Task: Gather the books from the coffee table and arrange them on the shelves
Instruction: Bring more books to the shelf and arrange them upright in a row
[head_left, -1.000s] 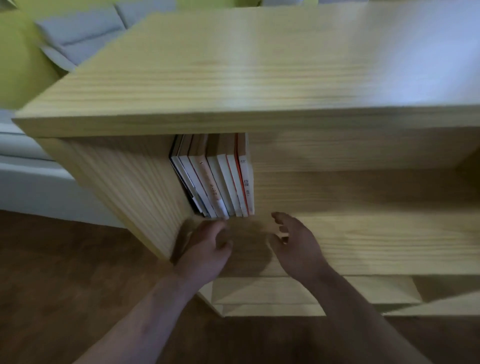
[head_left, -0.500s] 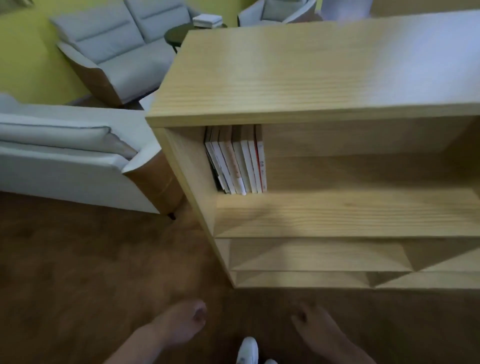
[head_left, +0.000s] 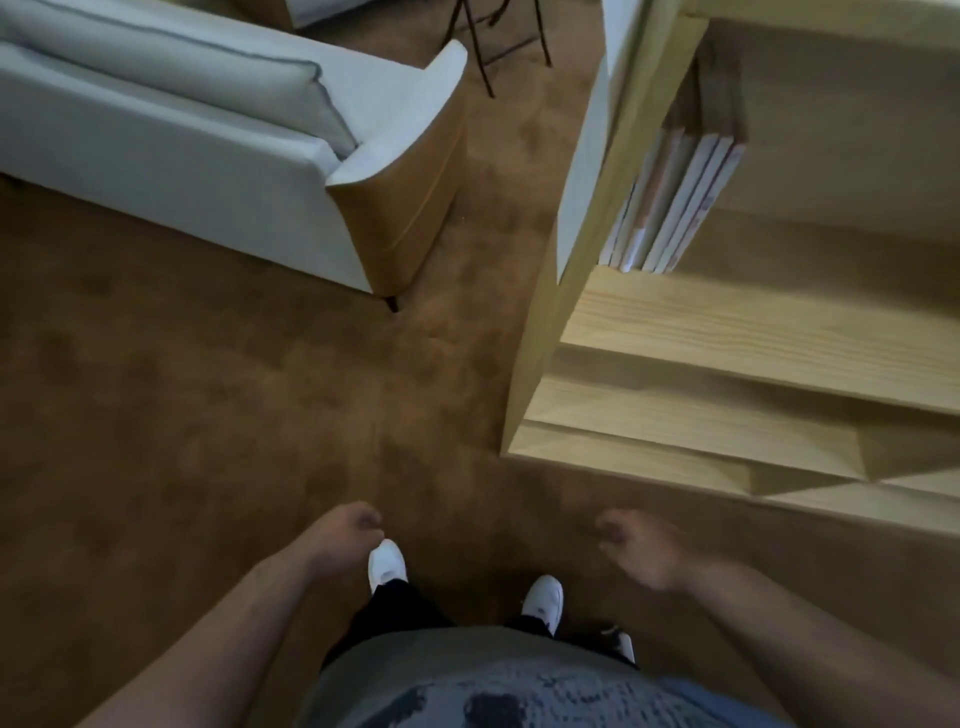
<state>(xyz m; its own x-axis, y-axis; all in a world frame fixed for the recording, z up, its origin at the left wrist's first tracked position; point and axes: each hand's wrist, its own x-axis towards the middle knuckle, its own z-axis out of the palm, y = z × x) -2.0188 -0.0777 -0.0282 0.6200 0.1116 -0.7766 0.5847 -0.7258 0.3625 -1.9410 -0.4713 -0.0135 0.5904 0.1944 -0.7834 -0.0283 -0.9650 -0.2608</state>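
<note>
Several books stand upright in a row at the left end of the upper shelf of the light wooden bookcase, at the right of the view. My left hand hangs low over the carpet with loosely curled fingers and holds nothing. My right hand hangs beside it, also loosely curled and holding nothing. Both hands are well below and left of the books, apart from the bookcase. The coffee table's top is out of view.
A pale grey sofa with a tan wooden arm fills the upper left. Thin dark table legs stand on the carpet behind it. Brown carpet runs between sofa and bookcase. My white shoes show below.
My hands have left the shelf by the books and dropped to my sides. The view has swung back and down to the left, away from the bookcase.
</note>
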